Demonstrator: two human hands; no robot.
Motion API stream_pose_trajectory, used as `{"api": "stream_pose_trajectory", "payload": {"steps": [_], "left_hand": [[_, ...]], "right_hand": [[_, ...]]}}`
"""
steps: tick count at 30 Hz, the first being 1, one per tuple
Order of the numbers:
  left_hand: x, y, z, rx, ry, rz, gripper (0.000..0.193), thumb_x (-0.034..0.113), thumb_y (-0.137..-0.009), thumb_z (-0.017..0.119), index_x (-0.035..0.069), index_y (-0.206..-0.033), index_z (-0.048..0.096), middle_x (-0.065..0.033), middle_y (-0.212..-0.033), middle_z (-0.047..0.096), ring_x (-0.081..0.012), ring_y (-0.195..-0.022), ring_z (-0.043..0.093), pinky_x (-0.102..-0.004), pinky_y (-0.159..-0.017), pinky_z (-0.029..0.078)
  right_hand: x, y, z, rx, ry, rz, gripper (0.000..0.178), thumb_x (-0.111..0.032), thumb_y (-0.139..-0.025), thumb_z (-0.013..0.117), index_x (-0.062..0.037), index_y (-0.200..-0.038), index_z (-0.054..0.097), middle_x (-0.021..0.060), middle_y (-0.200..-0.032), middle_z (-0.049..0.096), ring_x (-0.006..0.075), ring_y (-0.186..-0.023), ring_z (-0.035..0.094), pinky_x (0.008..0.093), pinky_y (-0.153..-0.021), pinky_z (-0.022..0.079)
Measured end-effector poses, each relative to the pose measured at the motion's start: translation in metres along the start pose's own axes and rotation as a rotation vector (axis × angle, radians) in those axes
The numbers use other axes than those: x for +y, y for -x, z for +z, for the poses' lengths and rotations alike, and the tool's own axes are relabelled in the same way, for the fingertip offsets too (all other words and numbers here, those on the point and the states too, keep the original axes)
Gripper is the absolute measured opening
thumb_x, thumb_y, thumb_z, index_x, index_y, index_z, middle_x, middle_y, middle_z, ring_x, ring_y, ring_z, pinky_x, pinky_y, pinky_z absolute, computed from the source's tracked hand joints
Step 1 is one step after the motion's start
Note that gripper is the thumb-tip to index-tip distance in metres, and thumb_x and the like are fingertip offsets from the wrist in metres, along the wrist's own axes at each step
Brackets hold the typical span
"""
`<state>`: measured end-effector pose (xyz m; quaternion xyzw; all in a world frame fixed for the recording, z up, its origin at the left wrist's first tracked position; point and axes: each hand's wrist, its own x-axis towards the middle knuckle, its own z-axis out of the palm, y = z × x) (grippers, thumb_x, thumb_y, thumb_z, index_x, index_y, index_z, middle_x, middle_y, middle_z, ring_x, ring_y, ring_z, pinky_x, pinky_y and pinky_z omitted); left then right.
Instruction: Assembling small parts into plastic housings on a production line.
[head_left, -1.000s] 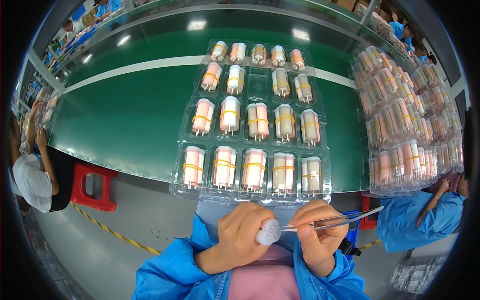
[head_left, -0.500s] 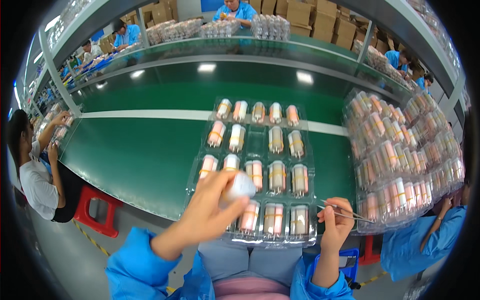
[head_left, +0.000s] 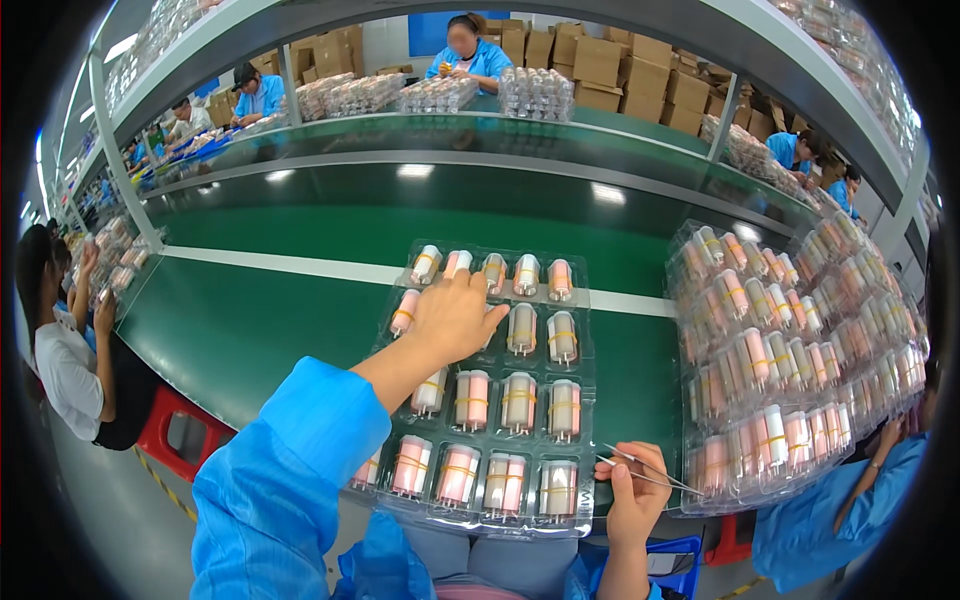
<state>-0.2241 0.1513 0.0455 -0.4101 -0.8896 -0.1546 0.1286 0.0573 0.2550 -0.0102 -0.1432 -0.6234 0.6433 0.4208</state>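
Observation:
A clear plastic tray (head_left: 586,385) lies in front of me on the green table, slightly turned. In its pockets stand rows of banded bundles (head_left: 519,402): pink, white and grey cylinders with a yellow band and small metal pins at the near end. My left hand (head_left: 450,318) reaches over the tray's upper left part, palm down, thumb spread from the fingers. Its fingertips lie by a far-row bundle (head_left: 458,261), and it hides the pockets beneath. Beside the tray's near right corner, my right hand (head_left: 636,500) is closed around metal tweezers (head_left: 655,474), their joined end toward the right.
Stacked clear trays full of bundles (head_left: 790,350) rise on the right. A white stripe (head_left: 290,263) crosses the green table (head_left: 240,320). Overhead runs a grey shelf frame (head_left: 420,25). A red stool (head_left: 180,432) and a blue bin (head_left: 680,565) stand below. Co-workers sit around.
My left hand has moved away from me, from the near rows toward the far rows; the white piece it held no longer shows in it. My right hand still has the tweezers.

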Motion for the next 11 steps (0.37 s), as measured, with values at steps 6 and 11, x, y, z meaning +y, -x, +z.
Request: {"api": "stream_pose_trajectory", "payload": {"steps": [6,11], "left_hand": [[0.011,0.000,-0.013,-0.230,-0.041,-0.098,0.043,0.036,-0.083,0.064,0.003,-0.108,0.052,-0.0130,-0.083,0.066,-0.0333,-0.075,0.065,-0.0456,-0.065,0.048],[0.010,-0.005,0.013,0.131,-0.168,0.094,0.067,0.039,-0.082,0.066,0.003,-0.131,0.039,-0.0153,-0.099,0.066,-0.0299,-0.099,0.061,-0.0404,-0.081,0.044]], "right_hand": [[-0.002,0.001,0.003,-0.025,0.011,-0.004,0.019,0.003,-0.085,0.057,0.0082,-0.103,0.057,0.0133,-0.103,0.050,0.0187,-0.077,0.064,0.0296,-0.069,0.056],[-0.002,0.001,0.004,-0.010,0.049,-0.025,0.020,-0.007,-0.088,0.059,0.0059,-0.103,0.057,0.0122,-0.103,0.051,0.0176,-0.075,0.064,0.0281,-0.066,0.054]]}}
